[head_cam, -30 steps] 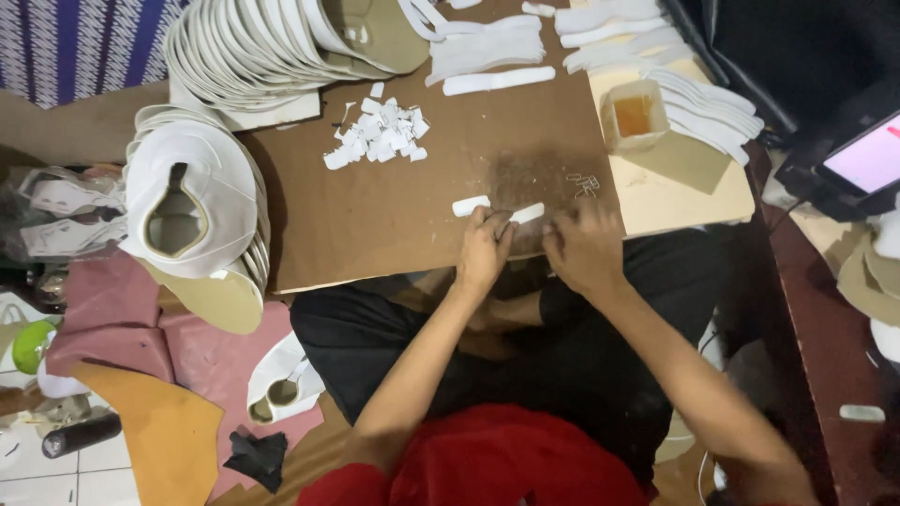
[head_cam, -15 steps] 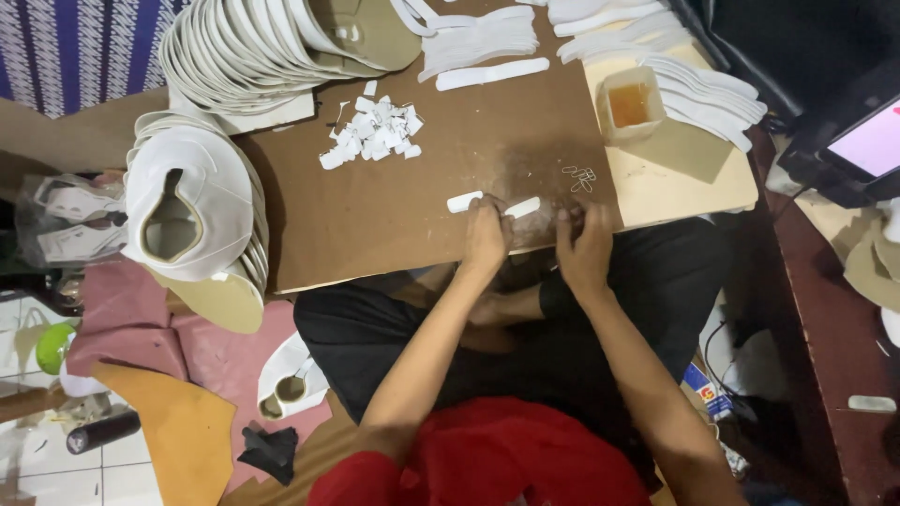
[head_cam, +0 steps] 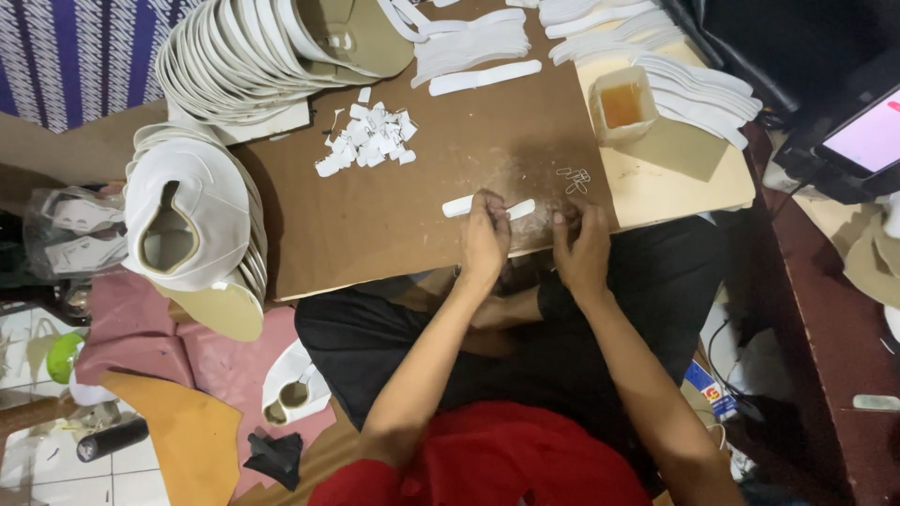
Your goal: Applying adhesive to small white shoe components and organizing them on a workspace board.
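Brown board tabletop [head_cam: 394,215], matte and scuffed, at frame centre: carries a flat, narrow white strip [head_cam: 457,206] with rounded ends, a loose heap of small white cut scraps [head_cam: 370,141] above it, a square translucent cup of amber liquid [head_cam: 622,105] at upper right, and fanned stacks of curved white cap panels [head_cam: 234,56] at upper left. The left hand [head_cam: 485,239] lies over the strip's middle, fingers curled and pinching it, both ends showing. The right hand [head_cam: 581,245] rests just beside, fingers bent onto the board; whether it grips anything cannot be told.
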